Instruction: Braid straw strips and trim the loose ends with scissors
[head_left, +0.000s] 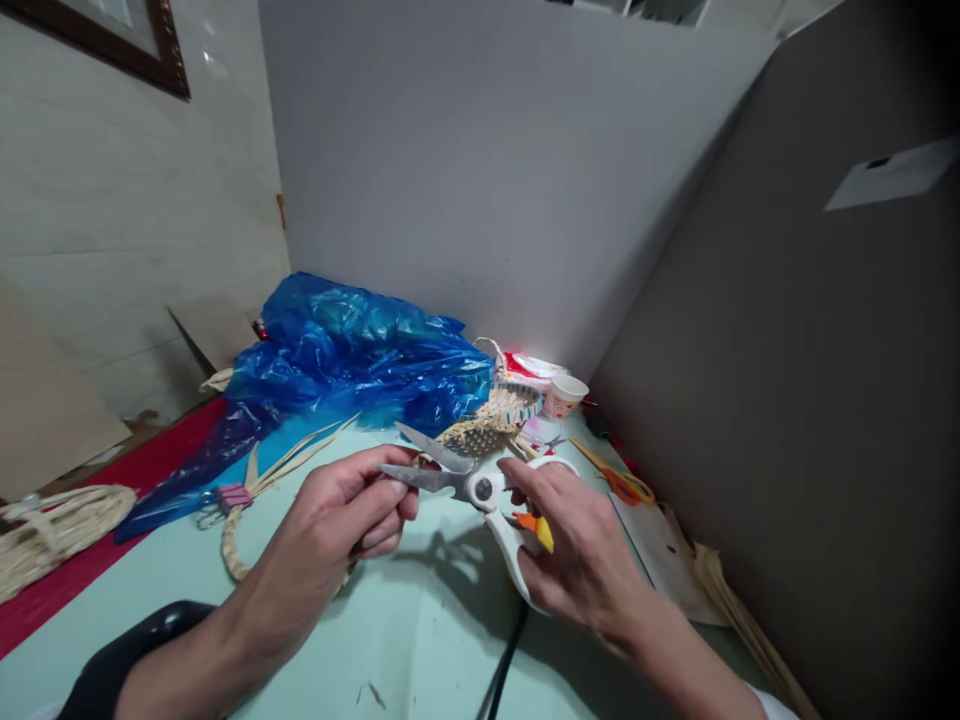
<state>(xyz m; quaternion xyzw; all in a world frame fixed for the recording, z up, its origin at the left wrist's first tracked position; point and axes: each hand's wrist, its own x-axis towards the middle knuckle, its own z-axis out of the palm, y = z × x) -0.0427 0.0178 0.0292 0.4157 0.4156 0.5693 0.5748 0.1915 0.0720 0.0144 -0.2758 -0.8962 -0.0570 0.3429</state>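
Observation:
My right hand (581, 545) is wrapped round the white handles of a pair of scissors (484, 489), whose blades stand apart and point left. My left hand (334, 520) pinches the end of a straw braid between thumb and fingers, right by the blades. A little of the strand shows between the blades; whether they touch it I cannot tell. The rest of the braid (231, 540) curves from under my left wrist to a pink binder clip (234, 497) with loose straw ends (296, 460) beyond. Something orange and yellow (541, 530) shows between the scissor handles.
Crumpled blue plastic (360, 350) lies at the back. Beside it are a woven straw basket (517, 402), a paper cup (565, 396) and orange-handled scissors (626, 485). A straw coil (67, 535) rests at left. Grey panels (510, 180) enclose the back and right. A black cable (510, 655) runs along the front.

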